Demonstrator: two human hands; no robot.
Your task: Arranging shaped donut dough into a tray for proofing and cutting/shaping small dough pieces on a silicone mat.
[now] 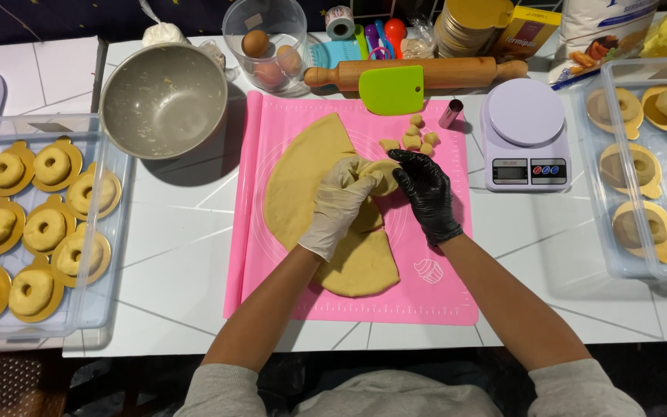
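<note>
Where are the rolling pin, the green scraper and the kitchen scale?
rolling pin [426, 72], head view, middle of the wooden barrel.
green scraper [391, 91], head view, centre of the blade.
kitchen scale [525, 112], head view, round weighing platform.

One head-worn camera looks steeply down, close above the pink mat [441, 301]

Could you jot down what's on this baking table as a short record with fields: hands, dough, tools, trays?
Left hand: white-gloved left hand, gripping a round dough piece
Right hand: black-gloved right hand, pinching the same piece
Surface: pink mat under the rolled dough sheet
Scraps: small dough bits near the mat's top edge
Tools: green scraper, rolling pin, metal bowl, kitchen scale
Left tray: ring-shaped dough on gold cards
Right tray: more rings on gold cards
</note>
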